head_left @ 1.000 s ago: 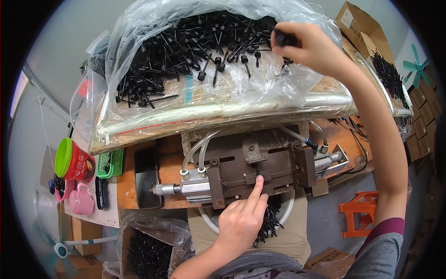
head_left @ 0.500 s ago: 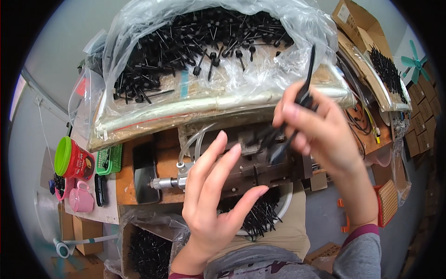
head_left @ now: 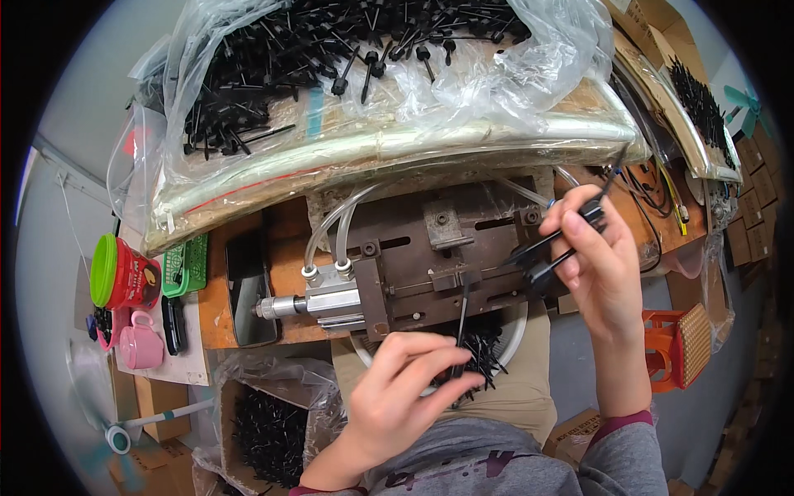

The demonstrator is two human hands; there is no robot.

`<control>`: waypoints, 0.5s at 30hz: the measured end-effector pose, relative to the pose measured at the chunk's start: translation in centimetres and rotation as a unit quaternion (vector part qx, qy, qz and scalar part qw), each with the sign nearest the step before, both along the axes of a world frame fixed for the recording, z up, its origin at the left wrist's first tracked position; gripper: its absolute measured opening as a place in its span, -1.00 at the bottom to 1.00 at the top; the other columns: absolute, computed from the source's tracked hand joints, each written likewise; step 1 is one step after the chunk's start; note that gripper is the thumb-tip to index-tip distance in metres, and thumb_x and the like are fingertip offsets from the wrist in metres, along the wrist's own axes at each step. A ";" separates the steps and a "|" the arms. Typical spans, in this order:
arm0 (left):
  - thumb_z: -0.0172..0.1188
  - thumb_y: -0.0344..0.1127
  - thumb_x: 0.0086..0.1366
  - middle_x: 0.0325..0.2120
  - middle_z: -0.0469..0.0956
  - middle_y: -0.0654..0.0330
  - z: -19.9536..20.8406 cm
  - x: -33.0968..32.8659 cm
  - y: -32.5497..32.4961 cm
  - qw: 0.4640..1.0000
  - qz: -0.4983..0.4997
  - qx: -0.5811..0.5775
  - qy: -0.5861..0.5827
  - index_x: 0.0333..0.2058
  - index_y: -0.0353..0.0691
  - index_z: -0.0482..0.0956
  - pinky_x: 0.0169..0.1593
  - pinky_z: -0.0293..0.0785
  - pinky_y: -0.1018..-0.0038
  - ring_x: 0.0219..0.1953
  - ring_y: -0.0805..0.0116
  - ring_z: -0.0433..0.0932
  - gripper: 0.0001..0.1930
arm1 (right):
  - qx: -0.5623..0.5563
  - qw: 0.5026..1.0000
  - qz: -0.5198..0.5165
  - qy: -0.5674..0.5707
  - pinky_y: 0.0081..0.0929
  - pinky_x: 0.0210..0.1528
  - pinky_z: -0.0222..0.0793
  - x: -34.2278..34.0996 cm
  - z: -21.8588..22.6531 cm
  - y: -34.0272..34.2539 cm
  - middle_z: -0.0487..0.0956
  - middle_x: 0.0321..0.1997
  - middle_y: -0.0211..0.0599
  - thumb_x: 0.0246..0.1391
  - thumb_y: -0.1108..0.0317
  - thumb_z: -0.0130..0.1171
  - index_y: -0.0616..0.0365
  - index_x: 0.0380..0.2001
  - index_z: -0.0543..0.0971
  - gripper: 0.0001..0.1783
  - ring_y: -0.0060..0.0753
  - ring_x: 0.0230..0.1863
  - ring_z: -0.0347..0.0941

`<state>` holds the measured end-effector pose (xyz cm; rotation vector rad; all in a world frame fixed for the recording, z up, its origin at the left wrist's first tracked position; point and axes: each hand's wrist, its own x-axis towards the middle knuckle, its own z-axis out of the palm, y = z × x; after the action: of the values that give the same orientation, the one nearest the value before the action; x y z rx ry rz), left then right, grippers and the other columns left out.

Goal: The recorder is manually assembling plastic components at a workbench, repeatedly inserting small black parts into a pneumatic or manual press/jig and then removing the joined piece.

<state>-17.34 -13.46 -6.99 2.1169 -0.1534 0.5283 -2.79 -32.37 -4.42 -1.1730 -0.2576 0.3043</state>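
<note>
My right hand (head_left: pixel 602 269) is closed around a few black thin-stemmed plastic parts (head_left: pixel 592 212) with thick heads, raised to the right of the metal fixture. Low in front of the fixture, my left hand (head_left: pixel 409 384) pinches another black thin-stemmed part (head_left: pixel 464 312). Its stem runs up to the small block (head_left: pixel 455 279) in the middle of the fixture. The fingers cover its lower end. The dark metal fixture (head_left: pixel 413 256) carries a silver air cylinder (head_left: pixel 335 304) with clear hoses on its left. Below, a white basin (head_left: pixel 518 335) on my lap holds many such parts.
A plastic-lined tray (head_left: pixel 397 147) heaped with black parts lies behind the fixture. Lower left is a bagged box (head_left: pixel 310 430) of more parts. On the left are a phone (head_left: pixel 250 299), a green basket (head_left: pixel 194 266) and a pink cup (head_left: pixel 141 343). An orange stool (head_left: pixel 682 355) stands right.
My left hand has come down from in front of the fixture and closed on a black part at its block. My right hand has moved right and slightly down, still holding its parts.
</note>
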 end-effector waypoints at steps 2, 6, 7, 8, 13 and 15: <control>0.59 -0.41 -0.13 -0.25 0.62 0.14 -1.9 0.4 -0.8 0.998 0.027 0.050 -0.020 -0.30 -0.27 0.70 -0.30 0.58 0.47 -0.23 0.27 0.64 -0.65 | -0.026 0.997 -0.064 -0.040 -0.77 -0.55 0.31 -0.5 -0.3 -0.1 0.63 -0.23 -0.24 0.27 0.41 0.19 0.18 -0.20 0.48 -0.88 -0.74 -0.53 0.39; 0.51 -0.45 -0.05 -0.05 0.63 0.05 -4.3 1.6 -1.8 0.990 0.031 0.137 -0.028 -0.29 -0.32 0.68 -0.33 0.60 0.45 -0.34 0.27 0.67 -0.70 | -0.034 0.988 -0.124 -0.083 -0.76 -0.52 0.33 -1.8 -0.9 -0.4 0.60 -0.19 -0.18 0.25 0.47 0.19 0.20 -0.19 0.46 -0.87 -0.71 -0.51 0.40; 0.49 -0.45 -0.04 0.00 0.63 0.03 -4.5 1.7 -1.9 0.986 0.027 0.164 -0.023 -0.30 -0.33 0.68 -0.34 0.59 0.45 -0.36 0.29 0.68 -0.72 | -0.031 0.987 -0.123 -0.094 -0.76 -0.51 0.33 -2.1 -1.1 -0.4 0.59 -0.19 -0.16 0.25 0.48 0.19 0.20 -0.18 0.45 -0.86 -0.71 -0.51 0.40; 0.48 -0.44 -0.05 0.04 0.61 0.02 -4.5 1.6 -2.1 0.977 0.040 0.209 -0.024 -0.31 -0.34 0.68 -0.38 0.57 0.50 -0.45 0.34 0.67 -0.73 | -0.027 0.987 -0.121 -0.106 -0.76 -0.51 0.34 -2.4 -1.2 -0.4 0.59 -0.18 -0.15 0.24 0.49 0.19 0.21 -0.18 0.44 -0.85 -0.70 -0.51 0.40; 0.48 -0.40 -0.08 0.00 0.64 0.08 -3.9 2.6 -2.0 0.963 0.057 0.261 -0.035 -0.32 -0.29 0.69 -0.44 0.50 0.54 -0.51 0.39 0.62 -0.71 | -0.028 0.987 -0.115 -0.113 -0.76 -0.49 0.37 -3.2 -2.0 -0.3 0.58 -0.17 -0.12 0.23 0.52 0.20 0.20 -0.18 0.43 -0.84 -0.70 -0.50 0.41; 0.49 -0.39 -0.08 -0.01 0.65 0.09 -3.8 2.7 -2.1 0.962 0.059 0.265 -0.030 -0.32 -0.28 0.69 -0.46 0.48 0.55 -0.54 0.41 0.59 -0.71 | -0.031 0.986 -0.118 -0.110 -0.76 -0.49 0.38 -3.4 -2.2 -0.1 0.58 -0.17 -0.11 0.22 0.53 0.20 0.20 -0.18 0.43 -0.84 -0.70 -0.50 0.42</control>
<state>-14.65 -15.51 -10.79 2.6447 -0.2241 0.6793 -6.21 -32.48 -6.61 -1.2872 -0.2997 -0.0267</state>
